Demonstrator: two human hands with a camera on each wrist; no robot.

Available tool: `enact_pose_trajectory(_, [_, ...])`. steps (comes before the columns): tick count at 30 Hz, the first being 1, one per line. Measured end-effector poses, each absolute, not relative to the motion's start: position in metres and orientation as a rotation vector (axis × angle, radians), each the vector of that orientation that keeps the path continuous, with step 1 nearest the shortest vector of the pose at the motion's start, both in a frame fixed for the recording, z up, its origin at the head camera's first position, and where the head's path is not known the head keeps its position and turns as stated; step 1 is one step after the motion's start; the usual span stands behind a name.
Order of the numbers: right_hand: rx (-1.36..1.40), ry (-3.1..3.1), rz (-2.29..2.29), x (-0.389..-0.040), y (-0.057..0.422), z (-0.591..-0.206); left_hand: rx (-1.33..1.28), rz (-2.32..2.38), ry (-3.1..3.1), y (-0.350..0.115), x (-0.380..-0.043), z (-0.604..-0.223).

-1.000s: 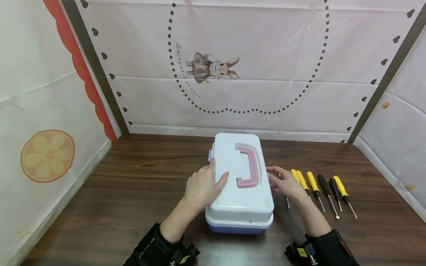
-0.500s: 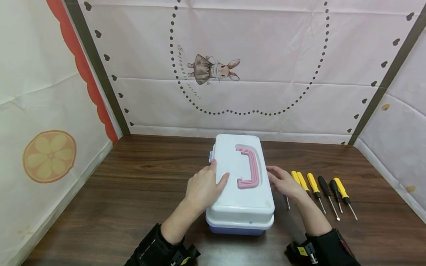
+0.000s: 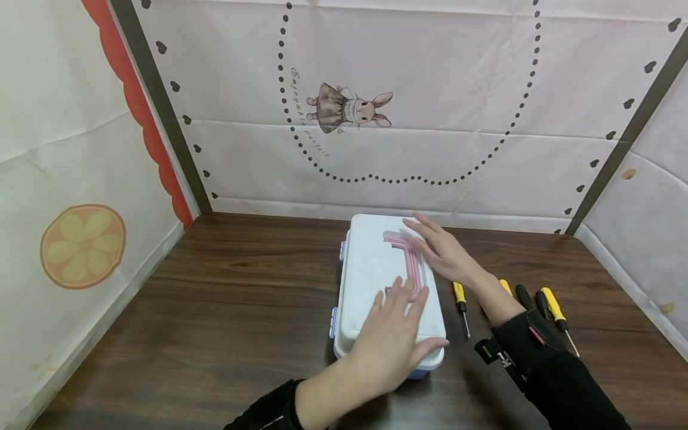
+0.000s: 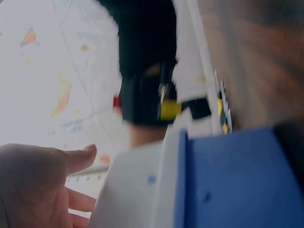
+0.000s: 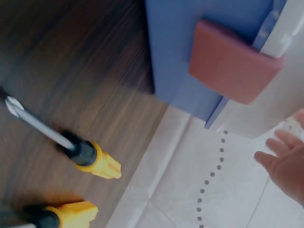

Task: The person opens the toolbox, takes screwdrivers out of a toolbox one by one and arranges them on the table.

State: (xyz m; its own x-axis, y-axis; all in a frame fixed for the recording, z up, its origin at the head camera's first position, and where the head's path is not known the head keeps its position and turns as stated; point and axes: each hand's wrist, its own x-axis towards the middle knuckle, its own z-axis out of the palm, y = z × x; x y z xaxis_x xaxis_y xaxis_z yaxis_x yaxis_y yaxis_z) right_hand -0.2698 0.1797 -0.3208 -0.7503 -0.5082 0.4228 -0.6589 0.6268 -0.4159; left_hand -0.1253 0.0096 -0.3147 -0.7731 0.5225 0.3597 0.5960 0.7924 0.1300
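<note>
A toolbox (image 3: 368, 263) with a white lid, a blue base and a folded pink handle (image 3: 412, 267) stands at the table's middle, its lid down. Over the lid's near part my left hand (image 3: 388, 340) is spread, fingers straight. My right hand (image 3: 445, 251) reaches over the far right of the lid, fingers extended beside the handle. Whether either palm touches the lid cannot be told. In the right wrist view a pink latch (image 5: 232, 61) lies against the toolbox's side. The left wrist view shows the blue base (image 4: 232, 175) beside my left thumb.
To the right of the toolbox lies a yellow-and-black screwdriver (image 3: 460, 304). Several more screwdrivers lie farther right, partly hidden by my right forearm; a yellow one (image 3: 553, 306) is outermost. A white printed sheet (image 3: 344, 167) walls off the table's back.
My left hand has moved from the toolbox's left side rightward and nearer, over the lid. My right hand has left the right side and risen toward the lid's far end.
</note>
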Motion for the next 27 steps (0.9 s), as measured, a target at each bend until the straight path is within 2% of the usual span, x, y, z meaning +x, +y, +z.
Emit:
enact_pose_trajectory(5, [1.09, -2.668, 0.705, -0.284, 0.178, -0.317, -0.91, -0.092, -2.652, 0.027, -0.119, -0.322])
enact_pose_trajectory(14, [1.121, -2.719, 0.654, -0.3, 0.183, -0.321, -0.835, 0.165, -2.538, 0.045, -0.117, -0.337])
enact_pose_trajectory(27, [1.096, -2.649, 0.744, -0.291, 0.191, -0.33, -0.941, 0.128, -2.42, 0.025, -0.114, -0.342])
